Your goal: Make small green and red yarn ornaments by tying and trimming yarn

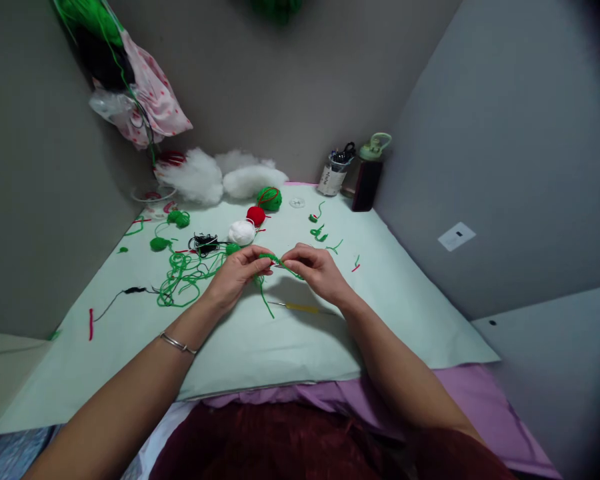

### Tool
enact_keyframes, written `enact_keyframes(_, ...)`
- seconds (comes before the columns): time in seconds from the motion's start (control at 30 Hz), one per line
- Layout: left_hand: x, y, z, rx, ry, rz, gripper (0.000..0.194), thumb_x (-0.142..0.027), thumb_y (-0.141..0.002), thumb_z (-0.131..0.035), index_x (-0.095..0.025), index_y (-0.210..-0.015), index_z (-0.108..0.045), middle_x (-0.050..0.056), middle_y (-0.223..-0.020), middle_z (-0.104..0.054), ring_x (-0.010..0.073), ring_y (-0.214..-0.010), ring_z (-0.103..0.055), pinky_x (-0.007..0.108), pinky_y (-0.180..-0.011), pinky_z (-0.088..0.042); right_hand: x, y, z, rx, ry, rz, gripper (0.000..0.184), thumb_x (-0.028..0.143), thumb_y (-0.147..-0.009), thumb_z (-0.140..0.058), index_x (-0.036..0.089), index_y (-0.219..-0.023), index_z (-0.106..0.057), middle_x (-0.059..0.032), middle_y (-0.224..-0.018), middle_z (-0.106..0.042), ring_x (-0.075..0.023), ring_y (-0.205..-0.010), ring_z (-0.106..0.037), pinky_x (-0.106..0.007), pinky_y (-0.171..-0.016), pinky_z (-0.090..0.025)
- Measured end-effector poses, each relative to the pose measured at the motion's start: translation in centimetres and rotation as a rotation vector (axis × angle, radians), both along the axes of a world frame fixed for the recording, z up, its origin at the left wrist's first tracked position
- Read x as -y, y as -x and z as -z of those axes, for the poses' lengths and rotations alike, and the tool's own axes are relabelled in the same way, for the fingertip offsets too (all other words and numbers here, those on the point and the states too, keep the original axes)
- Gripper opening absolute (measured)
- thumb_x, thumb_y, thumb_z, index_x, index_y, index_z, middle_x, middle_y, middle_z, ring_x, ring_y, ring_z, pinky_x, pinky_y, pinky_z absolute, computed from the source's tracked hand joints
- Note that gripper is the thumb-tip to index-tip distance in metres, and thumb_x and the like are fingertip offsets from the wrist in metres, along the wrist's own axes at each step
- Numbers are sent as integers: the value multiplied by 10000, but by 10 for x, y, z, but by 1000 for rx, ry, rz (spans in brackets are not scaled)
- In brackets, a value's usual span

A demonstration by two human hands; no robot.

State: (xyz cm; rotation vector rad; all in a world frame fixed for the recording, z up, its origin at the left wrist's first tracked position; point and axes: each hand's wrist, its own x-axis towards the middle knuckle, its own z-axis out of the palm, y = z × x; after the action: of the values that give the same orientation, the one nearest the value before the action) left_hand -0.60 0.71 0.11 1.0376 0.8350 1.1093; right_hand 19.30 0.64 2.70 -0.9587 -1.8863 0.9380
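Observation:
Above the middle of the table, my left hand (243, 270) pinches a small green crochet piece (269, 257) between thumb and fingers. My right hand (316, 267) is closed close beside it, its thumb and forefinger pinched on green yarn (293, 272) at the piece's right end. A bit of red and something thin show between the hands, too small to make out. One green yarn tail (266, 300) hangs below my left hand. On the table just below the hands lies a crochet hook (301, 307) with a yellow handle.
Loose green yarn (180, 273) lies tangled left of my hands, near black yarn (205, 243). White (241, 232), red (255, 215) and green (270, 198) yarn balls sit behind, before white stuffing (195, 177). A pen cup (331, 177) and bottle (375, 150) stand back right, a dark phone (367, 187) leaning there.

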Motion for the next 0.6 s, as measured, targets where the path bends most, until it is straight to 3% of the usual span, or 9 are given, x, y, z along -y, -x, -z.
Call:
enact_keyframes(0.2,0,-3,4,-33,-35,-55,268,-331,-690,-854,-164,-848,-716,4,-812,-681,129,-738,-632,288,-784,-512,-2,5,9,-35,32,69,134,267,-880,-668,166,-801,-707,-7,-782,-610,-106,-672,-500,-260,-626,-377)
enact_keyframes(0.6,1,-1,1,3,-5,-15,266,-329,-689,-861,-176,-863,-731,3,-838,-691,120,-766,-632,282,-816,-501,-2,1,3,0,63,-4,145,278,-901,-625,175,-894,-727,-12,-808,-617,-113,-700,-504,-263,-649,-384)
